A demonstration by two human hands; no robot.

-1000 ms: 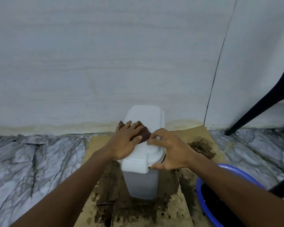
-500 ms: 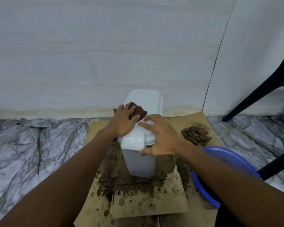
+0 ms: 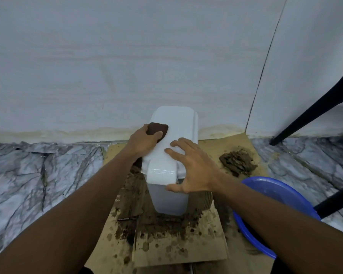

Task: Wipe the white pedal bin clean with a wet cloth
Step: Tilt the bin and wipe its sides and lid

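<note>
Two hands on the job, both bare. Nearest: wet, mud-spattered cardboard (image 3: pixel 178 252) on the marble floor (image 3: pixel 38 175), with a blue basin (image 3: pixel 269 186) at its right edge, contents dark.

The white pedal bin (image 3: pixel 170 196) stands upright on the cardboard, ringed by brown muck at its base, lid down. The right hand (image 3: pixel 194 171) rests on the near end of the lid, fingers (image 3: pixel 175 153) spread, thumb at the front lip; a steadying hold, I judge. Further back, the left hand (image 3: pixel 145 142) grips a dark brown cloth (image 3: pixel 157 129) against the lid's left side, fingers (image 3: pixel 156 135) curled round it. A mud clump (image 3: pixel 238 160) sits right of the bin, then the wall (image 3: pixel 127 56) and black chair legs (image 3: pixel 309 117).

Risks:
- The cloth looks dirty and could smear the white lid.
- A hard sideways push could tip or slide the bin, as the right hand holds it only lightly.
- Muck at the base may re-soil the lower walls.

No brand, label or readable writing.
</note>
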